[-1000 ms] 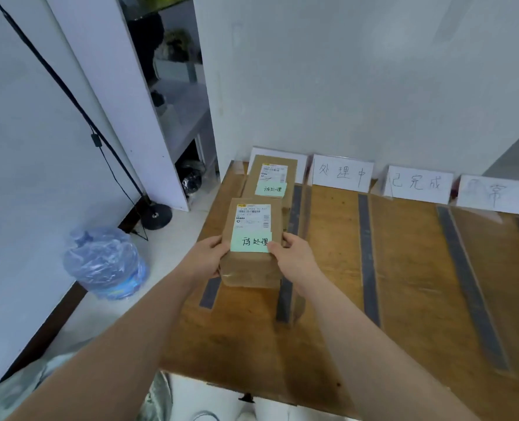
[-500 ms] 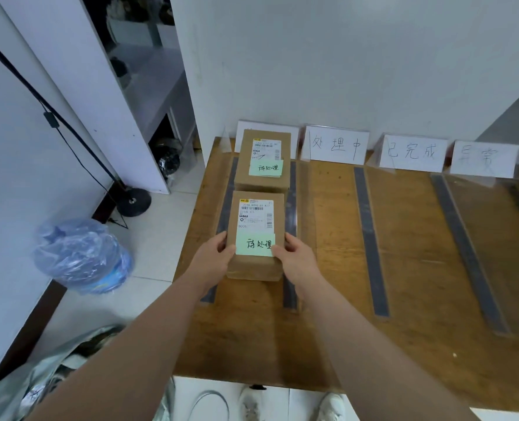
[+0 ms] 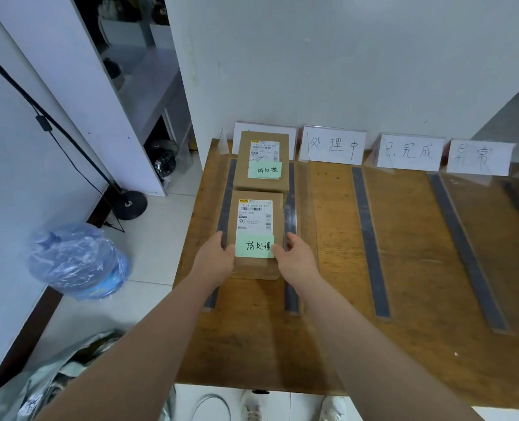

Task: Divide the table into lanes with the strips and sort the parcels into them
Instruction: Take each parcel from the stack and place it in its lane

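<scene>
A brown cardboard parcel [image 3: 258,218] with a white shipping label and a green note lies in the leftmost lane of the wooden table [image 3: 328,344]. My left hand [image 3: 214,258] grips its left side and my right hand [image 3: 296,258] grips its right side. A second, similar parcel [image 3: 262,161] sits just behind it in the same lane, against the wall. Dark grey strips [image 3: 369,238] run front to back and split the table into lanes; another strip [image 3: 464,247] lies further right. The left lane's strips [image 3: 290,205] flank both parcels.
White paper signs [image 3: 332,144] with handwritten characters stand along the back edge, one per lane. A wall rises behind them. On the floor at left lie a plastic-wrapped water bottle [image 3: 79,261], a lamp base [image 3: 129,205] and a bag [image 3: 48,387].
Both hands have lowered the near parcel onto the table in the left lane, just in front of the far parcel. The camera view has tilted down and shifted.
</scene>
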